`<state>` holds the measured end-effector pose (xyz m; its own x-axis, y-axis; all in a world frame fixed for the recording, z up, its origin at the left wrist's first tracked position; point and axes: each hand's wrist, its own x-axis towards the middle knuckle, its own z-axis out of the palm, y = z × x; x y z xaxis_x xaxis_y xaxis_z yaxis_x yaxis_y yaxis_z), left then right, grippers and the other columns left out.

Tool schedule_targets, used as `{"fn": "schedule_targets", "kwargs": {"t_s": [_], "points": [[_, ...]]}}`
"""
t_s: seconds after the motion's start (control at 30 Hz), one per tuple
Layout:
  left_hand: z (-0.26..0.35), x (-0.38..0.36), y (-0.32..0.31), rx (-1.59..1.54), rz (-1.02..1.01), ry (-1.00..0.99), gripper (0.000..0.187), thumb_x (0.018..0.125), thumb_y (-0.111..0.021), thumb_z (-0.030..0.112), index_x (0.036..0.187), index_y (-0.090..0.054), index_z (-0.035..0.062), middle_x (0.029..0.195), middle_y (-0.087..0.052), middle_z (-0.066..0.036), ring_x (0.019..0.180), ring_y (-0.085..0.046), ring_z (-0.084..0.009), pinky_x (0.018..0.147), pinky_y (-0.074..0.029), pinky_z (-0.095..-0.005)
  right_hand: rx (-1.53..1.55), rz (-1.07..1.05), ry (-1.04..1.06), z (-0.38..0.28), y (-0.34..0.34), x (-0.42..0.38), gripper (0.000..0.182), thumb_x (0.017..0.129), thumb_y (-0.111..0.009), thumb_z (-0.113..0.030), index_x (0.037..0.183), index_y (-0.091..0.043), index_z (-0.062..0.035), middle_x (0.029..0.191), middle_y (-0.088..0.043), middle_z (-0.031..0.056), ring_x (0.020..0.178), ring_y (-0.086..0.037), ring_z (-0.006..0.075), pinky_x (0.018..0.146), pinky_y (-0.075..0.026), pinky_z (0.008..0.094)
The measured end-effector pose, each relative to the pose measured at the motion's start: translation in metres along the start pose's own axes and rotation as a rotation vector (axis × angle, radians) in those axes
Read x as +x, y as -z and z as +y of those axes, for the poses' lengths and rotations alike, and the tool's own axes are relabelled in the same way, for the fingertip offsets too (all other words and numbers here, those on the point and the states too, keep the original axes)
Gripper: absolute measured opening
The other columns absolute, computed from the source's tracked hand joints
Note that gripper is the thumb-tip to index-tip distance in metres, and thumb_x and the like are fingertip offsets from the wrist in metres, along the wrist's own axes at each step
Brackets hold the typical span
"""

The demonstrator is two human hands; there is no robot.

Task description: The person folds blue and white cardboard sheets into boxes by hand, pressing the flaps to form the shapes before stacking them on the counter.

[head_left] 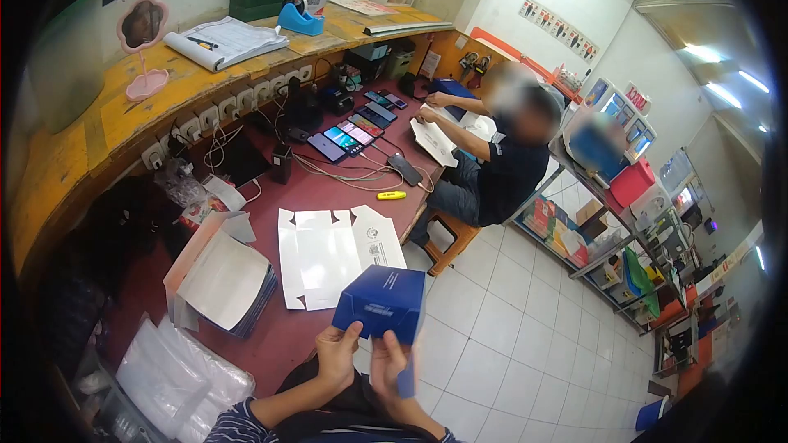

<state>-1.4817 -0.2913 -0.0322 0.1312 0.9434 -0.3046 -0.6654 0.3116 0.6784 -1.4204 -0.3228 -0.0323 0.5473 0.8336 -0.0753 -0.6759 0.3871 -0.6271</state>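
Observation:
A dark blue folded cardboard box [382, 295] with white print is held up between my two hands, over the table's near edge. My left hand [335, 357] pinches its lower left edge, thumb on the near face. Gripping the lower right side is my right hand [391, 365], its thumb pressed on the box and a blue flap hanging beside the palm. Just beyond the box, a flat, unfolded white box blank [324, 250] lies on the red tabletop [275, 344]. To the left stands a stack of box blanks [234, 275], white sides showing and blue edges at the bottom.
Clear plastic bags [176, 377] lie at the near left. Phones [353, 133], cables and a yellow highlighter [391, 195] are farther back. A seated co-worker [517, 148] handles another white box blank [433, 141]. Metal shelves [574, 226] stand on the right beyond the tiled floor.

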Motion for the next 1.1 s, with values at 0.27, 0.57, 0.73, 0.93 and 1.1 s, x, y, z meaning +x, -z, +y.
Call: {"fn": "schedule_targets", "kwargs": {"t_s": [0.27, 0.57, 0.73, 0.93, 1.1], "points": [[0.012, 0.018, 0.036, 0.851, -0.338, 0.064, 0.032, 0.071, -0.066, 0.025, 0.05, -0.052, 0.0051, 0.043, -0.044, 0.0, 0.038, -0.035, -0.006, 0.036, -0.026, -0.0234, -0.549, 0.109, -0.058, -0.025, -0.005, 0.013, 0.043, 0.073, -0.057, -0.003, 0.113, -0.04, -0.0048, 0.109, -0.046, 0.0059, 0.102, -0.043, 0.017, 0.088, -0.034, 0.0311], [0.018, 0.041, 0.093, 0.685, -0.31, -0.254, 0.049, 0.068, -0.062, 0.015, 0.109, -0.039, 0.0004, 0.098, -0.054, -0.015, 0.092, -0.053, -0.0201, 0.076, -0.043, -0.0284, -1.426, -0.747, 0.461, 0.013, 0.015, 0.007, 0.041, 0.073, -0.059, -0.022, 0.11, -0.046, -0.0076, 0.105, -0.051, 0.0093, 0.097, -0.048, 0.0279, 0.091, -0.028, 0.0401], [0.038, 0.026, 0.123, 0.185, -0.009, -0.119, 0.047, 0.072, -0.062, 0.016, 0.111, -0.04, 0.0002, 0.105, -0.046, -0.006, 0.096, -0.045, -0.0151, 0.084, -0.035, -0.0281, -1.923, -1.183, 0.42, 0.03, -0.036, 0.006, 0.024, 0.071, -0.059, -0.027, 0.089, -0.057, -0.0099, 0.083, -0.056, 0.0057, 0.084, -0.052, 0.0227, 0.088, -0.03, 0.0462], [0.095, -0.003, 0.187, 1.227, 0.064, -0.41, 0.044, 0.068, -0.063, 0.026, 0.103, -0.049, 0.003, 0.098, -0.05, -0.015, 0.082, -0.053, -0.0271, 0.071, -0.043, -0.0358, -1.719, -1.588, 0.569, 0.074, -0.086, 0.008, 0.016, 0.074, -0.056, -0.021, 0.079, -0.056, -0.006, 0.078, -0.054, 0.0043, 0.08, -0.053, 0.0196, 0.086, -0.032, 0.0433], [0.103, 0.0, 0.226, 1.797, 0.218, -0.679, 0.019, 0.064, -0.059, 0.017, 0.08, -0.059, 0.0068, 0.075, -0.056, -0.007, 0.068, -0.055, -0.0257, 0.056, -0.046, -0.0371, -1.52, -1.767, 0.558, 0.109, -0.123, -0.003, 0.017, 0.075, -0.055, -0.022, 0.076, -0.055, -0.0042, 0.076, -0.053, 0.007, 0.078, -0.053, 0.0215, 0.086, -0.034, 0.0391]]}}
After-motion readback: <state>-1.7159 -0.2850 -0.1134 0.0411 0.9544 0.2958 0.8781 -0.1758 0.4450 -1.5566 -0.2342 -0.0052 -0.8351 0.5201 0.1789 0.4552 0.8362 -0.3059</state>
